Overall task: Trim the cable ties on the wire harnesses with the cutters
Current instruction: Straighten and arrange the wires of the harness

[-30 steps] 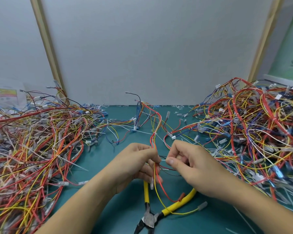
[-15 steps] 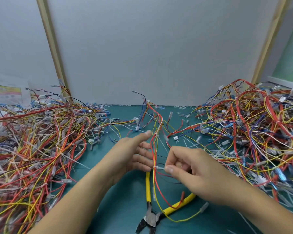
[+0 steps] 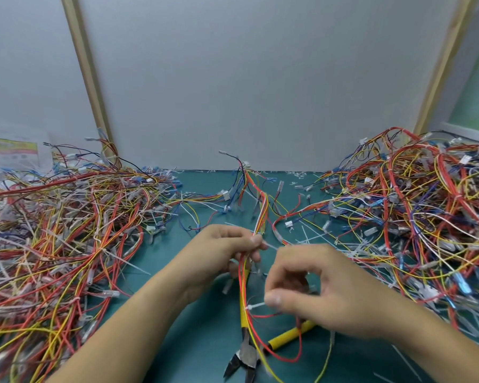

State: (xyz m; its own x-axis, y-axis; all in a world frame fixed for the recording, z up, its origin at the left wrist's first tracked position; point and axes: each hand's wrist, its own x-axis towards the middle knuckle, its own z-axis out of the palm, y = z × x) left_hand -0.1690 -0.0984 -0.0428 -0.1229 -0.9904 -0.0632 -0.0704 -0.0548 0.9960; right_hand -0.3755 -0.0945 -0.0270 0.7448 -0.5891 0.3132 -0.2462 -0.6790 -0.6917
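Thumb and forefinger of the right hand are pinched on the free tail of a white cable tie; the remaining fingers are loosely curled and hold nothing. The fingers of the left hand are pinched on the wire harness higher up, just at a second cable tie whose tail sticks out to the right. The harness is hung between the two hands above the tabletop, its red and yellow wires trailing down. The cutters lie beneath it, untouched, jaws parted and pointed toward the person, with a red loop draped across them. Tangled harness piles are noted to the left and right. The step is judged to be presenting the tails for cutting. For a clean trim, the tail should be drawn taut and away from the wires, the harness steadied by the left hand, and the red loop lifted off before the cutters are drawn out. The blades are best set flush against the tie head, with no wire caught between them.
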